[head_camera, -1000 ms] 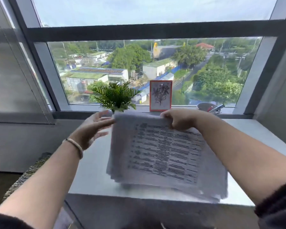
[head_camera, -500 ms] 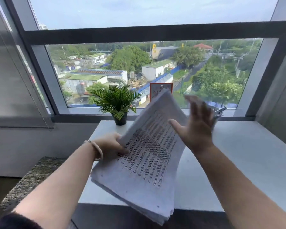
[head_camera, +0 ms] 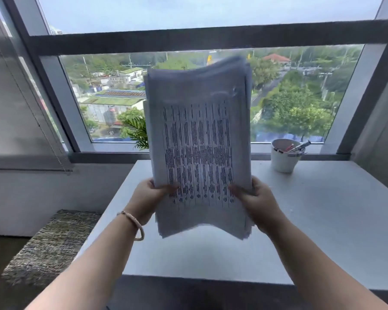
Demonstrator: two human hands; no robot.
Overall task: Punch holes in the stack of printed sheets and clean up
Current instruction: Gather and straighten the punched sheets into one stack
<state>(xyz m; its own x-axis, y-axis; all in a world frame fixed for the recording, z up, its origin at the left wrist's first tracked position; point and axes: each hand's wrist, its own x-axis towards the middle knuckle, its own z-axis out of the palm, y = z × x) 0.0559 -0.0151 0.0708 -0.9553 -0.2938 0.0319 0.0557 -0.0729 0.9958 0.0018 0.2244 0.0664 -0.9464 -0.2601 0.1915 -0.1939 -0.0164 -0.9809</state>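
Observation:
A thick stack of printed sheets (head_camera: 197, 142) stands upright in the air above the white table (head_camera: 323, 220), its printed face turned toward me with the text lines running vertically. My left hand (head_camera: 148, 198) grips the stack's lower left edge, thumb on the front. My right hand (head_camera: 255, 200) grips the lower right edge the same way. The stack's bottom edge hangs a little above the tabletop. No hole punch shows in this view.
A white cup (head_camera: 286, 156) holding pens stands at the table's back right by the window sill. A small green plant (head_camera: 137, 133) peeks out behind the stack's left side. A woven mat (head_camera: 52, 245) lies on the floor to the left.
The stack went from lying tilted across both hands to standing upright. My right hand, open and off the paper half a second ago, now grips the lower right edge. The red-framed picture is hidden behind it.

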